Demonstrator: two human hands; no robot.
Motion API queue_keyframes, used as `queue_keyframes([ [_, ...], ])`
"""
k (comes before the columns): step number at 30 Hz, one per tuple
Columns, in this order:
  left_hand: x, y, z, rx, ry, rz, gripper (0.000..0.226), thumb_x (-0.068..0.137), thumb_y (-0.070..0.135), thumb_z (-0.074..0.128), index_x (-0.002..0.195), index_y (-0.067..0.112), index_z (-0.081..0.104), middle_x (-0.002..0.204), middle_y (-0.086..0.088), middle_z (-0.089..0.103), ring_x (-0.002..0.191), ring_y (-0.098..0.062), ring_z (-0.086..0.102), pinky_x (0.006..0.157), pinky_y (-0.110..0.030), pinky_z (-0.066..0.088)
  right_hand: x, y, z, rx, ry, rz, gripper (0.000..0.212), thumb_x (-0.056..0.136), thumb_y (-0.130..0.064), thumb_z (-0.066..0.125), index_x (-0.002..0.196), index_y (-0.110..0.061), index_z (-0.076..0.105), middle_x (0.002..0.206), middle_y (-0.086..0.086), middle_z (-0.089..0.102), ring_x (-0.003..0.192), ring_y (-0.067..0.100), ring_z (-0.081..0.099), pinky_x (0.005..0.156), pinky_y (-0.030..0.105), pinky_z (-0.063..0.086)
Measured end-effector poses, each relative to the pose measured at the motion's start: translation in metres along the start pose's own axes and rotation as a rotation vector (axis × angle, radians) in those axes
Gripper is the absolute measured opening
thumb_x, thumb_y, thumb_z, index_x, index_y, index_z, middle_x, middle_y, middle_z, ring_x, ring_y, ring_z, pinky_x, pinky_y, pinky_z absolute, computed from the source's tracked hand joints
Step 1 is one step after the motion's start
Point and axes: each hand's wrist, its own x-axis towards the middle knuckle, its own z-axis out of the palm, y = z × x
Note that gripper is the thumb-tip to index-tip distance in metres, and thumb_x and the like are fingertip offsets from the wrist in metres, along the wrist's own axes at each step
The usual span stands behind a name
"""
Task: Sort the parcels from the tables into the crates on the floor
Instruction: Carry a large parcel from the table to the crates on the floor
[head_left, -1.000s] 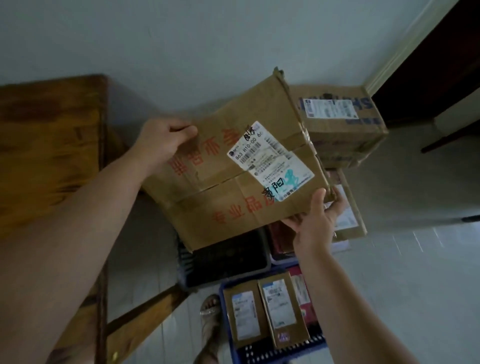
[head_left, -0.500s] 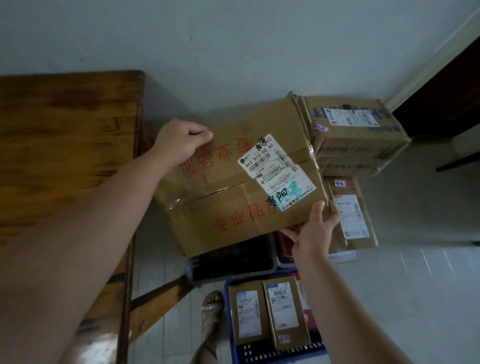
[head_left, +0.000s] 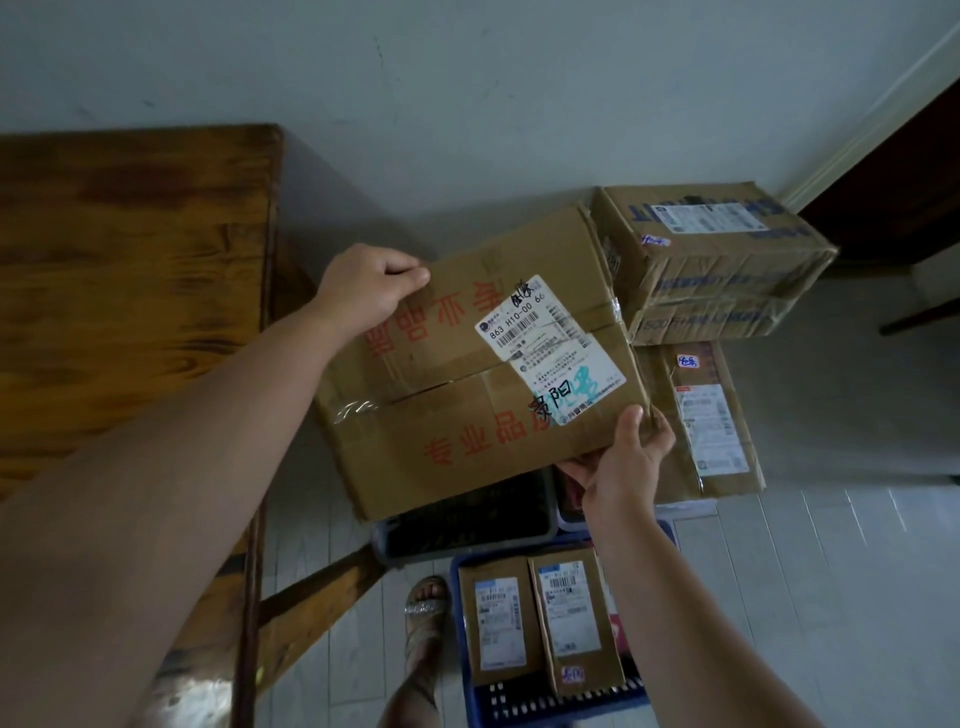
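A big brown cardboard parcel (head_left: 457, 395) with red print and white shipping labels hangs in the air between my hands, above the crates. My left hand (head_left: 369, 288) grips its far left corner with curled fingers. My right hand (head_left: 621, 460) holds its near right corner, thumb on top and fingers underneath. Below it stands a dark grey crate (head_left: 384, 540), mostly hidden by the parcel. A blue crate (head_left: 462, 654) near my feet holds two upright brown parcels (head_left: 540, 618) with white labels.
A wooden table (head_left: 130, 291) fills the left side, its brace reaching toward the grey crate. Stacked cardboard boxes (head_left: 711, 260) stand against the wall at right, with a flat labelled parcel (head_left: 711, 421) below them. My sandalled foot (head_left: 423, 613) is beside the blue crate.
The big parcel has come down and slightly right, nearer the stacked boxes, and tilted flatter. Both hands keep the same hold on it.
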Motion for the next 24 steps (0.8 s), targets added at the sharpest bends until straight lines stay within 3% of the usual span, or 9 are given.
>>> queue_keyframes([
  [6,0.009,-0.021,0.009,0.035,-0.011,-0.045,0.029,0.092,0.028,0.058,0.114,0.011,0.069,0.118,-0.006,0.067,0.113,-0.022,0.059,0.101,-0.031,0.042,0.009,0.020,0.007,-0.030,0.001,0.065,0.032,0.099,-0.041,0.041,0.130,-0.040,0.031,0.121,0.005,0.050,0.097,0.026,0.061,0.073,0.051,0.058],
  [11,0.030,-0.046,0.040,0.058,-0.076,-0.095,0.027,0.092,0.025,0.059,0.112,0.009,0.070,0.117,-0.007,0.067,0.112,-0.022,0.059,0.096,-0.029,0.041,0.033,0.056,0.009,0.004,0.042,0.152,0.035,0.099,-0.041,0.043,0.132,-0.040,0.031,0.129,0.009,0.046,0.103,0.030,0.059,0.077,0.056,0.056],
  [16,0.061,-0.085,0.093,0.044,-0.149,-0.172,0.027,0.091,0.022,0.062,0.112,0.007,0.069,0.109,-0.005,0.067,0.106,-0.019,0.060,0.088,-0.021,0.038,0.079,0.095,0.006,-0.013,0.101,0.199,0.042,0.098,-0.040,0.044,0.137,-0.034,0.029,0.123,0.007,0.042,0.087,0.023,0.057,0.079,0.056,0.055],
  [21,0.091,-0.123,0.142,0.025,-0.212,-0.234,0.022,0.092,0.024,0.059,0.109,0.014,0.070,0.109,-0.004,0.067,0.102,-0.020,0.061,0.094,-0.032,0.044,0.128,0.135,0.007,0.026,0.172,0.309,0.050,0.098,-0.041,0.046,0.142,-0.033,0.024,0.129,0.010,0.046,0.102,0.036,0.058,0.079,0.057,0.055],
  [24,0.108,-0.140,0.167,0.021,-0.218,-0.232,0.025,0.094,0.026,0.057,0.113,0.015,0.068,0.117,-0.003,0.064,0.111,-0.022,0.057,0.096,-0.030,0.041,0.151,0.155,0.009,0.059,0.216,0.334,0.052,0.098,-0.043,0.046,0.143,-0.034,0.022,0.135,0.011,0.044,0.093,0.034,0.060,0.081,0.055,0.055],
])
